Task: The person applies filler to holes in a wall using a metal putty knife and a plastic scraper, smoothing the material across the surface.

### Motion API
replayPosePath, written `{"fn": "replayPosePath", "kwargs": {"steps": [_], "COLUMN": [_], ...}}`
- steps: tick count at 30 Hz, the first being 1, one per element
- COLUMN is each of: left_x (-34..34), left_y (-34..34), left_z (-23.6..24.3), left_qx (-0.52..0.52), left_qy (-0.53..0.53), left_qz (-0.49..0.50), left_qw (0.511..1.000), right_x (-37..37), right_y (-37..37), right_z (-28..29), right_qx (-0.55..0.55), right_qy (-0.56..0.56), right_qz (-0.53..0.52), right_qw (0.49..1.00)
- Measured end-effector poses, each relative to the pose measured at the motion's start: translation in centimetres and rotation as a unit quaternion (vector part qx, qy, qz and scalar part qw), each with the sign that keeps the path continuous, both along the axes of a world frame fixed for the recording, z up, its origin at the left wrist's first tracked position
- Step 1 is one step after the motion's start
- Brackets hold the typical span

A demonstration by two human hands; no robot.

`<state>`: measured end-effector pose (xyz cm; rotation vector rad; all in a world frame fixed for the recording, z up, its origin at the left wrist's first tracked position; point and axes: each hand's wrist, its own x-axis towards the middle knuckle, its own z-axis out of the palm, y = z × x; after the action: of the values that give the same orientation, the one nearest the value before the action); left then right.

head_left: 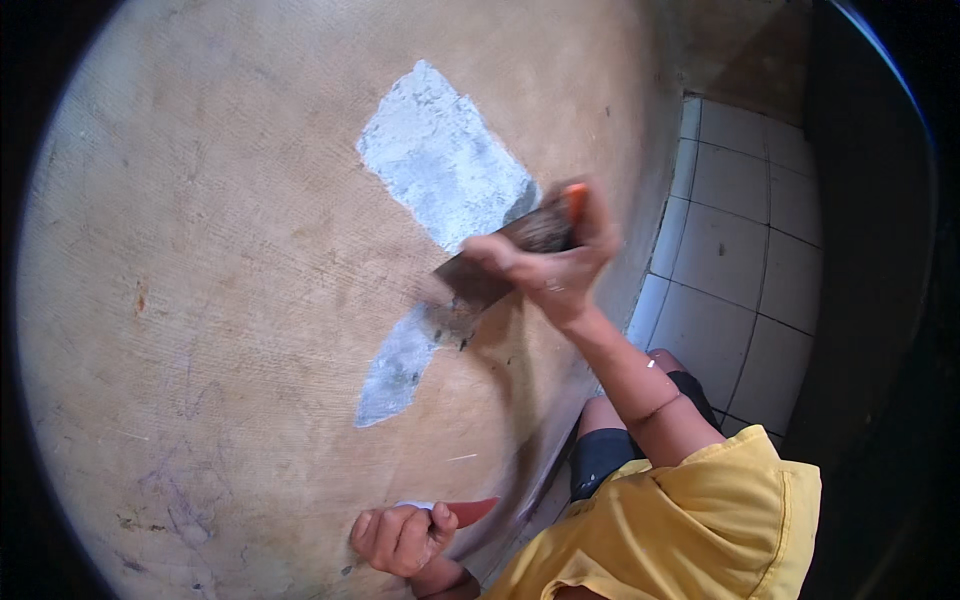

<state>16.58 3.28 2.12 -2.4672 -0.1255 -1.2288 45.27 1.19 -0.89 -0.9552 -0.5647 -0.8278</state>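
Note:
My right hand (560, 265) is closed round a flat, dark brown rectangular tool (487, 283) with an orange part at its upper end. Motion blurs both, and the tool's exact kind is unclear. Its lower end is at the wall surface (270, 250), between a large pale grey bare patch (440, 150) and a smaller narrow one (393, 372). Lower down, my left hand (400, 538) is closed on a slim object with a pointed red blade-like part (474, 511) and some white showing above the fingers. It is held apart from the patches.
The tan wall surface fills the left and middle, with scuffs and a few marks. At right lies a white tiled floor (720, 245) along the wall's foot, bordered by a dark upright band (860, 250). My bent legs in dark shorts (605, 460) are close to the wall.

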Motion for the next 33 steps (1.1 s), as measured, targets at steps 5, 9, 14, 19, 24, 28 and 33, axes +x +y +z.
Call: {"fn": "replayPosePath", "kwargs": {"steps": [5,9,14,19,24,28,33], "left_x": [-0.6,-0.3,-0.1,-0.3,-0.4,0.3,-0.3], "left_y": [1.8,0.9,0.9,0.5,0.4,0.3,0.7], "left_z": [-0.4,-0.3,-0.5,0.1,-0.1,0.2,0.0], "left_qx": [-0.007,-0.004,0.003,0.002,0.001,0.007,0.004], "left_qy": [0.002,-0.005,-0.010,0.000,-0.011,-0.018,-0.007], "left_qz": [-0.039,-0.042,-0.024,-0.013,-0.004,-0.015,-0.019], "left_qw": [0.999,0.999,1.000,1.000,1.000,1.000,1.000], "right_x": [0.4,0.7,1.5,0.1,0.8,1.9,1.4], "right_y": [-0.5,-0.7,-1.2,-0.7,-0.6,-1.4,-1.1], "right_z": [0.4,0.4,0.0,0.4,1.1,2.4,1.8], "right_qx": [-0.014,-0.016,-0.041,-0.047,-0.046,-0.010,-0.066], "right_qy": [0.075,0.060,0.050,0.035,0.109,0.131,0.056], "right_qz": [0.014,0.014,0.035,0.096,0.073,0.092,0.040], "right_qw": [0.997,0.998,0.997,0.994,0.990,0.987,0.995]}}
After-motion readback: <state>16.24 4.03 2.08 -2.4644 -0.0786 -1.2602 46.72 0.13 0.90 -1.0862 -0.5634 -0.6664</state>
